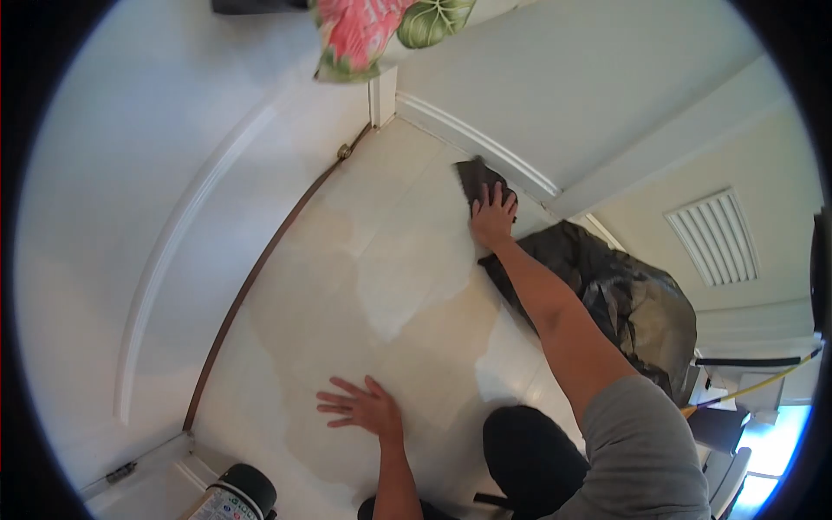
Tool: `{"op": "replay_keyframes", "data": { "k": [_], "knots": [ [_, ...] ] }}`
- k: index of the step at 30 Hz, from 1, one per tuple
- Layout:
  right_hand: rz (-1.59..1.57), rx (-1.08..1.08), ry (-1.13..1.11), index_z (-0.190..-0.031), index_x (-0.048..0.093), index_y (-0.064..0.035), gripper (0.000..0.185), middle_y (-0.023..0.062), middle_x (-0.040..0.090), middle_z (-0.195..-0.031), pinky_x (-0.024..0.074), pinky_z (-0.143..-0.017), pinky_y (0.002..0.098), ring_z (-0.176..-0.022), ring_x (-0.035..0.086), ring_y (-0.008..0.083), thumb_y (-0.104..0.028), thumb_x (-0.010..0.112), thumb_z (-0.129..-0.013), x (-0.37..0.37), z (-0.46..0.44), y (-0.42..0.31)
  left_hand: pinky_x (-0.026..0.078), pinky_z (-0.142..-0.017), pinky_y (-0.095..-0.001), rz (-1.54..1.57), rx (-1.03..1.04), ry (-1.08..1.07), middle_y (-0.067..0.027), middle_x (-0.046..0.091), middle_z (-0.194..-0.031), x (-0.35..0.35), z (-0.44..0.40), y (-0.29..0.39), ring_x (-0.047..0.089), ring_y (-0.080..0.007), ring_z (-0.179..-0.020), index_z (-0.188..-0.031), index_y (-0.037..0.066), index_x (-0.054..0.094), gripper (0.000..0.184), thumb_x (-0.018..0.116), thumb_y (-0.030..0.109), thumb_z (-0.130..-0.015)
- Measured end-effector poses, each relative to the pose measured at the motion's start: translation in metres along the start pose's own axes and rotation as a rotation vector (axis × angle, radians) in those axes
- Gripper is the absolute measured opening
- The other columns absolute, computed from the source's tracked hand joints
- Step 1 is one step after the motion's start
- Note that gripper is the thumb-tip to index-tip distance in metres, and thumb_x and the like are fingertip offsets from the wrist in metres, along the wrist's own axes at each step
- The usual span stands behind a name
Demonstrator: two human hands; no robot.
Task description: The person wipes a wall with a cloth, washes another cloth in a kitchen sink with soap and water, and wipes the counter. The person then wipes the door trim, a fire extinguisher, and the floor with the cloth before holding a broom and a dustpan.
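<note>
My right hand [494,217] reaches far out and lies flat on a dark, crumpled cloth [477,178], its fingers spread over the cloth. The cloth rests on the pale floor [416,295], close to the white baseboard. Nearer to me, my left hand [364,407] has its fingers spread and holds nothing. It is over the floor; whether the palm touches it I cannot tell. Beside my right forearm sits a large black plastic bag [607,286], partly hidden by the arm.
A white door [199,251] with a brown strip along its bottom edge stands at the left. A can with a black lid [247,485] is at the lower left. Flowered fabric [373,35] hangs at the top. A wall vent [712,238] and a yellow pole [754,386] are at the right.
</note>
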State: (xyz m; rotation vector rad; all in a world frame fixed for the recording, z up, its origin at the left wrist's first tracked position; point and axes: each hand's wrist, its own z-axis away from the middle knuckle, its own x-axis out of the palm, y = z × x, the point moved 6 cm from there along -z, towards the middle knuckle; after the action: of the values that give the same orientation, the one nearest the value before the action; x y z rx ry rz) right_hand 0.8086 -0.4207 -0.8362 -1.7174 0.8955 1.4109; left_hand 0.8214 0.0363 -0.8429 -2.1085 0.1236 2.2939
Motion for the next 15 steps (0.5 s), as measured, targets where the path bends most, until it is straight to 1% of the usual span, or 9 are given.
{"op": "replay_keyframes", "data": {
  "k": [2, 3, 5, 6, 8, 12, 14, 15],
  "knots": [
    [0.182, -0.001, -0.159, -0.138, 0.032, -0.0047, 0.055, 0.0177, 0.025, -0.144, 0.0147, -0.107, 0.0546, -0.128, 0.022, 0.044, -0.031, 0.039, -0.089, 0.01, -0.031, -0.014, 0.002, -0.096, -0.0716, -0.031, -0.012, -0.004, -0.0326, -0.007, -0.145, -0.004, -0.002, 0.0, -0.007, -0.0536, -0.132, -0.145, 0.004, 0.007, 0.071, 0.033, 0.046, -0.093],
    [0.178, -0.016, -0.157, -0.138, 0.032, -0.0047, 0.055, 0.0177, 0.025, -0.144, 0.0147, -0.107, 0.0546, -0.128, 0.022, 0.044, -0.031, 0.039, -0.089, 0.012, -0.045, -0.026, 0.002, -0.097, -0.0711, -0.023, -0.001, -0.003, -0.0325, -0.006, -0.145, -0.006, -0.001, 0.003, -0.007, -0.0534, -0.132, -0.145, 0.004, 0.007, 0.07, 0.033, 0.044, -0.093],
    [0.026, -0.18, -0.112, -0.137, 0.032, -0.0025, 0.056, 0.0171, 0.025, -0.144, 0.0161, -0.106, 0.0548, -0.128, 0.021, 0.0443, -0.029, 0.042, -0.088, 0.019, -0.068, -0.065, 0.001, -0.097, -0.0707, -0.023, -0.012, 0.004, -0.0325, -0.005, -0.145, -0.008, -0.001, 0.004, -0.006, -0.0532, -0.132, -0.144, 0.003, 0.008, 0.069, 0.032, 0.043, -0.094],
    [0.017, -0.199, -0.115, -0.137, 0.032, -0.0025, 0.056, 0.0171, 0.025, -0.144, 0.0161, -0.106, 0.0548, -0.128, 0.021, 0.0443, -0.029, 0.042, -0.088, 0.022, -0.082, -0.084, 0.001, -0.098, -0.0699, -0.031, 0.001, 0.0, -0.0326, -0.004, -0.145, -0.007, -0.002, 0.005, -0.007, -0.0532, -0.132, -0.144, 0.002, 0.008, 0.069, 0.032, 0.042, -0.093],
    [-0.146, -0.371, -0.117, -0.138, 0.029, -0.0013, 0.059, 0.0166, 0.023, -0.145, 0.0142, -0.108, 0.0535, -0.131, 0.016, 0.0426, -0.024, 0.045, -0.086, 0.027, -0.111, -0.128, 0.0, -0.098, -0.0691, -0.043, -0.006, 0.0, -0.0327, -0.004, -0.145, -0.006, -0.002, 0.004, -0.007, -0.0531, -0.132, -0.144, 0.002, 0.009, 0.069, 0.032, 0.042, -0.093],
    [-0.146, -0.442, -0.153, -0.138, 0.029, -0.0017, 0.061, 0.0157, 0.025, -0.143, 0.0148, -0.107, 0.0547, -0.131, 0.016, 0.0426, -0.023, 0.047, -0.084, 0.036, -0.15, -0.191, -0.002, -0.1, -0.0675, 0.01, -0.001, -0.017, -0.0322, -0.003, -0.146, -0.009, -0.005, 0.007, -0.007, -0.0528, -0.133, -0.144, 0.001, 0.01, 0.07, 0.034, 0.042, -0.092],
    [-0.142, -0.409, -0.179, -0.137, 0.031, -0.0035, 0.06, 0.0143, 0.028, -0.142, 0.0151, -0.106, 0.056, -0.13, 0.017, 0.0438, -0.021, 0.048, -0.083, 0.043, -0.152, -0.198, -0.003, -0.1, -0.0675, 0.017, -0.007, -0.036, -0.0319, -0.003, -0.146, -0.011, -0.005, 0.005, -0.007, -0.0528, -0.133, -0.144, 0.001, 0.01, 0.07, 0.034, 0.042, -0.092],
    [-0.11, -0.447, -0.156, -0.135, 0.036, -0.005, 0.056, 0.013, 0.03, -0.141, 0.0146, -0.105, 0.0579, -0.13, 0.018, 0.0455, -0.018, 0.049, -0.082, 0.044, -0.147, -0.196, -0.003, -0.1, -0.0674, 0.008, 0.002, -0.035, -0.0317, -0.003, -0.146, -0.011, -0.004, 0.005, -0.007, -0.0528, -0.133, -0.144, 0.001, 0.01, 0.07, 0.035, 0.041, -0.092]
  ]
}}
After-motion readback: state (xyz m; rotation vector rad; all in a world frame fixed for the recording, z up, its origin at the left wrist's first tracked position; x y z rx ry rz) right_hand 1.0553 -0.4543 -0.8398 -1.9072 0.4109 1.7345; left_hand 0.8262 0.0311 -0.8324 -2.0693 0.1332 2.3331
